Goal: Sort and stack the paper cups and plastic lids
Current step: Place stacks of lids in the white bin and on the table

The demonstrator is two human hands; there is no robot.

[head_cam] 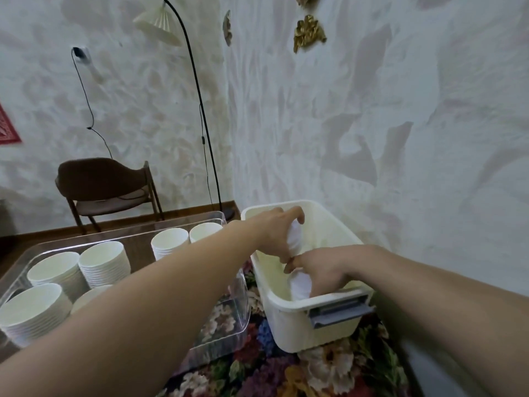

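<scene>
White stack of lids (294, 239), blurred, sits in your left hand (279, 227): fingers curled over its top, thumb under. Your right hand (320, 272) grips a second white stack (299, 287) just below, fingers wrapped round it. Both hands are inside the cream bin (303, 322), grey latch (337, 310) on its near end. Left of your hands, a clear tray (226, 330) holds six stacks of paper cups (103, 263), mouths up, one partly hidden by your forearm. Bin and tray rest on a floral cloth (286, 371). Beyond: textured pale wall, brown chair (106, 184), arched floor lamp (197, 104).
</scene>
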